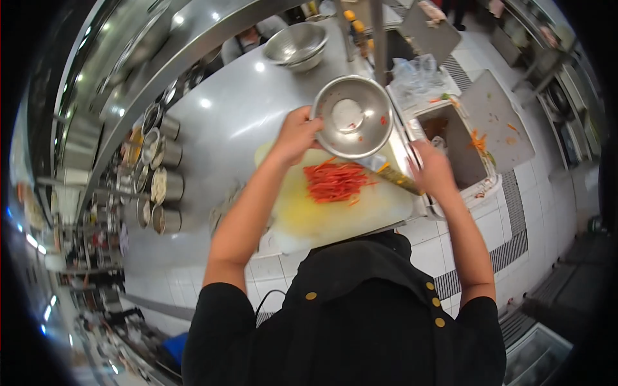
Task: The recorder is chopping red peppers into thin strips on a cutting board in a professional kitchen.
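My left hand (300, 134) grips the left rim of a stainless steel mixing bowl (333, 137), tilted so its inside faces me. A few red scraps cling to the bowl's inner wall. Below it, a pile of thin red vegetable strips (335, 182) lies on a white plastic cutting board (314, 224) with a yellow stain. My right hand (434, 169) is motion-blurred at the board's right side, by the edge of a waste bin (475, 181). Close to its fingers is a long object with a yellow-and-dark pattern (398, 179), possibly a knife; whether I hold it is unclear.
Stacked steel bowls (297, 46) stand at the far end of the steel worktop (207, 125). Several metal containers (166, 186) line its left side. Clear plastic bags (417, 75) and a grey lid with orange scraps (497, 113) are at right. A metal post (378, 43) rises beyond the bowl.
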Available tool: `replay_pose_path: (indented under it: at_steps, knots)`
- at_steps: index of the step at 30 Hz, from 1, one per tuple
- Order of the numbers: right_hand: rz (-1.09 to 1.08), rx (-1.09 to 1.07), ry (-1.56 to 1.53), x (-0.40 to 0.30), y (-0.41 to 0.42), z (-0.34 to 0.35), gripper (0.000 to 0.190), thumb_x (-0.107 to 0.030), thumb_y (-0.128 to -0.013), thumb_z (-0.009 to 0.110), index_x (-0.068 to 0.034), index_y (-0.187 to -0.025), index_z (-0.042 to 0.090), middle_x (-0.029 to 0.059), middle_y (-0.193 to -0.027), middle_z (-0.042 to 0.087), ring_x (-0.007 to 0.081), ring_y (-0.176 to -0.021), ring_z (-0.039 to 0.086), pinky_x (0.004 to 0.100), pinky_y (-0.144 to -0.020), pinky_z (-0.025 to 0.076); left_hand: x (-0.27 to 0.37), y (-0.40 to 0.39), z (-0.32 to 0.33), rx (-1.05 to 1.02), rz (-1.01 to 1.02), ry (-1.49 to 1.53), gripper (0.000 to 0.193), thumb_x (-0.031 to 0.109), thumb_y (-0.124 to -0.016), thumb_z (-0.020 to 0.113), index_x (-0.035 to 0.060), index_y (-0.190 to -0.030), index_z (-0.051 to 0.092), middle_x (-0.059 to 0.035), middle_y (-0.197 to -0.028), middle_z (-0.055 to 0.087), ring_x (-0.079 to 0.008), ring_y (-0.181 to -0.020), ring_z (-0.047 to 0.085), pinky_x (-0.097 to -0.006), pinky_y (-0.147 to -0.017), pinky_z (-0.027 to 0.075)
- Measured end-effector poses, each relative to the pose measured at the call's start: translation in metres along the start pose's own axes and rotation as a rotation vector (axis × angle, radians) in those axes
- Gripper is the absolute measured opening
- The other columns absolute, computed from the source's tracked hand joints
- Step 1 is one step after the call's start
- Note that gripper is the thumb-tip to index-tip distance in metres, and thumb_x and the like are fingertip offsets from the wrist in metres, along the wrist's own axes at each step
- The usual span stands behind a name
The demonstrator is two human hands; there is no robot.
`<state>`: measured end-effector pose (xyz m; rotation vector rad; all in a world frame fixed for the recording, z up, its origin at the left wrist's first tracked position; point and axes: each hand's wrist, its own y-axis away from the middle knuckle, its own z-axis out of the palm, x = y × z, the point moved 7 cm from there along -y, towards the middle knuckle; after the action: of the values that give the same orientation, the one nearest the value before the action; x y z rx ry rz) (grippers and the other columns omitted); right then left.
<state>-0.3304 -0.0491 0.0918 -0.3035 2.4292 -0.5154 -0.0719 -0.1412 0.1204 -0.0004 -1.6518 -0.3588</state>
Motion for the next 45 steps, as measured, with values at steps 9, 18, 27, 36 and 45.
replay_pose_path:
  at_steps: [9,18,27,36,45]
  knots:
    - [-0.63,-0.678,-0.527,-0.241,0.045,0.203,0.038,-0.025,-0.08,0.065,0.0,-0.107,0.061,0.0189,-0.117,0.055,0.0339,-0.105,0.055,0.039,-0.088,0.047,-0.059,0.201,-0.237,0.635,0.037,0.321,0.028,0.004,-0.084,0.05,-0.0001,-0.112,0.054,-0.0114,-0.1,0.061,-0.0215,-0.085,0.064,-0.0385,-0.068,0.058]
    - [-0.735,-0.629,-0.068,-0.323,0.049,0.339,0.049,-0.03,-0.075,0.067,-0.011,-0.119,0.053,0.0181,-0.123,0.049,0.0409,-0.109,0.051,0.0458,-0.09,0.045,-0.169,0.341,-0.3,1.044,-0.062,0.517,0.028,0.001,-0.082,0.049,0.0036,-0.11,0.051,-0.0115,-0.103,0.059,-0.0226,-0.091,0.061,-0.0387,-0.069,0.056]
    - [-0.466,-0.412,-0.711,-0.35,-0.017,0.258,0.04,-0.012,-0.07,0.064,-0.003,-0.106,0.052,0.0187,-0.116,0.05,0.0382,-0.104,0.052,0.0428,-0.087,0.045,-0.188,0.348,-0.293,1.017,-0.028,0.509,0.02,-0.003,-0.08,0.05,-0.0005,-0.097,0.059,-0.0098,-0.091,0.061,-0.0183,-0.076,0.064,-0.0311,-0.056,0.057]
    - [-0.808,-0.309,-0.355,-0.414,0.05,0.275,0.04,0.001,-0.068,0.058,-0.003,-0.108,0.056,0.0194,-0.137,0.038,0.0443,-0.124,0.038,0.0446,-0.099,0.039,-0.154,0.306,-0.247,0.896,0.101,0.575,0.031,-0.011,-0.071,0.048,-0.0027,-0.097,0.062,-0.0063,-0.089,0.064,-0.0147,-0.075,0.063,-0.0286,-0.057,0.056]
    - [-0.785,-1.258,-0.719,-0.466,0.128,0.305,0.032,-0.002,-0.066,0.058,0.002,-0.098,0.061,0.0216,-0.115,0.054,0.0422,-0.107,0.051,0.0444,-0.091,0.046,-0.077,0.375,-0.32,0.682,0.074,-0.602,0.021,-0.009,-0.068,0.048,-0.004,-0.081,0.064,-0.0194,-0.101,0.064,-0.0221,-0.089,0.063,-0.0289,-0.076,0.047]
